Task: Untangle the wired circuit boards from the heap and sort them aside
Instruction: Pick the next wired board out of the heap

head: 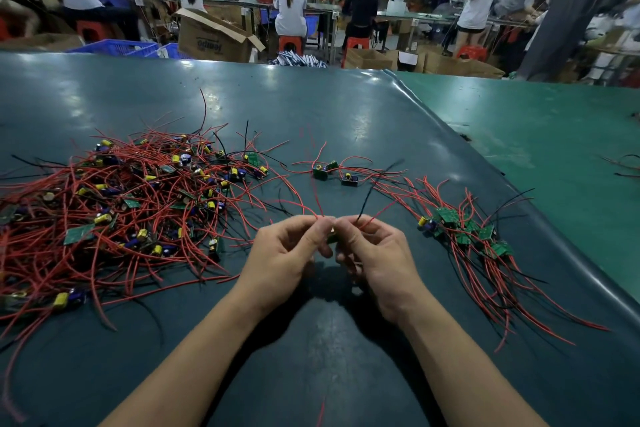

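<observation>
Hands, left [287, 250] and right [375, 253], pinch red wires [375, 215] (tight grip).

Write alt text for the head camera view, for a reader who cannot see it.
Two hands, left hand and right hand, pinch the wires of one small circuit board above a dark mat. A tangled heap lies left, a sorted bundle right.

A dark mat [311, 107] is spread over the green table [554, 121]; at twelve o'clock, workbenches [408, 15], red stools [290, 43] and cardboard boxes [211, 36] are seen.
</observation>
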{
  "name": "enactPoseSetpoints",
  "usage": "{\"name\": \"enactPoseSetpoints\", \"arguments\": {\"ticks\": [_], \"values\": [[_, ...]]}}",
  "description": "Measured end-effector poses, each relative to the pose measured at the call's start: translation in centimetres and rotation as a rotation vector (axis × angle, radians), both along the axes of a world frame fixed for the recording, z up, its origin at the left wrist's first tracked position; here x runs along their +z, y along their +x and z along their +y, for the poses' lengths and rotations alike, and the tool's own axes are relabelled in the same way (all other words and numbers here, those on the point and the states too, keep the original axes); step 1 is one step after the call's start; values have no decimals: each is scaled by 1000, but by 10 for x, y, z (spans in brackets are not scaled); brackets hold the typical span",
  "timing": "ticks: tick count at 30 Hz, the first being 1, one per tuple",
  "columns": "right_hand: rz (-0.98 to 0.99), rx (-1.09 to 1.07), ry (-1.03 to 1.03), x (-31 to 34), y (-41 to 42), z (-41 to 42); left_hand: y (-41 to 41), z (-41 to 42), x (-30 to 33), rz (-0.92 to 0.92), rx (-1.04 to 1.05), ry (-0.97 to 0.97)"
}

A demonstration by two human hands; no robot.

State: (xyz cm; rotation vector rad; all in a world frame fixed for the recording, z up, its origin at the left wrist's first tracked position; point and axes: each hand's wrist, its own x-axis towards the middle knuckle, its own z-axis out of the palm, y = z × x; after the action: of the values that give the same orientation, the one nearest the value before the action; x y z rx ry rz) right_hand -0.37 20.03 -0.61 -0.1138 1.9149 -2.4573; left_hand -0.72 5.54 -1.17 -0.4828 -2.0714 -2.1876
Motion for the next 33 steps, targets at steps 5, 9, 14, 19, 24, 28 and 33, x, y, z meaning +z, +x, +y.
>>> {"name": "enactPoseSetpoints", "arguments": {"ticks": [5, 9, 14, 19, 24, 28, 33], "values": [[18, 23, -81, 1, 1, -4, -2, -1, 2, -96, 144, 115], [14, -77, 20, 3, 1, -4, -2, -2, 2, -135, 143, 152], [-44, -113, 2, 4, 1, -6, 0, 0, 3, -94, 82, 94], [-217, -130, -134, 6, -4, -2, -2, 0, 0, -42, 93, 76], [-234, -112, -177, 5, -5, 1, 0, 2, -2, 21, 107, 34], [-162, 42, -192, 4, -1, 3, 2, 0, 4, -33, 87, 141], [-83, -15, -100, 4, -3, 3, 3, -2, 8, -106, 35, 141]]}}
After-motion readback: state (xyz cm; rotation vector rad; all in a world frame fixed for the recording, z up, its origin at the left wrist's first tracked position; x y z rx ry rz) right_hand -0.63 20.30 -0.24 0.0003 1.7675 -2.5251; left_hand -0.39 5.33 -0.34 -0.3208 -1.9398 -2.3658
